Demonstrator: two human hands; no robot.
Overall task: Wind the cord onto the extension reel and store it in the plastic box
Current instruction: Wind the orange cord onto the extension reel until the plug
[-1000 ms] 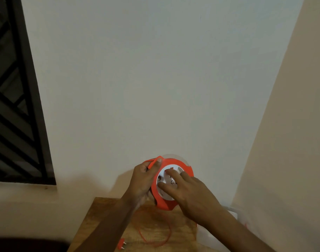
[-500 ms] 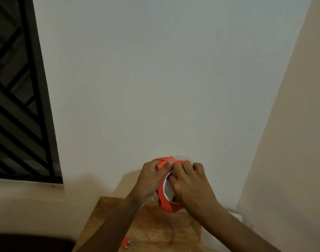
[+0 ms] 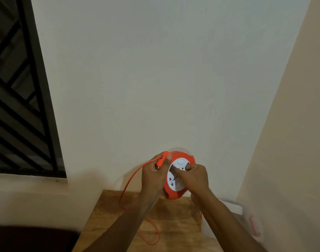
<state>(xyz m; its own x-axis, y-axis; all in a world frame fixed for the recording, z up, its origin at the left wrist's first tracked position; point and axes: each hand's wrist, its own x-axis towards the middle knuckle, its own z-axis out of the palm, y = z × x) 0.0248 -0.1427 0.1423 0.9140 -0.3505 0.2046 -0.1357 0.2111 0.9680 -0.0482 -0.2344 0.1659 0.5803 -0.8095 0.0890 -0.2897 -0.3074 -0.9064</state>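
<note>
Left hand (image 3: 155,171) gripped the round orange-and-white plastic extension reel (image 3: 179,176) steady above the wooden tabletop (image 3: 108,215), right hand (image 3: 193,177) fingers curled on its white face, likely cranking slack orange cord (image 3: 131,180) trailing toward 7 o'clock.

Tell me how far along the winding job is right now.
Done: nothing looks finished; the reel is lifted above the wooden table. In hand: the left hand grips the reel's rim and handle, the right hand turns its white face. Left: orange cord lies loose on the table, and the plastic box at right waits without the reel.
</note>
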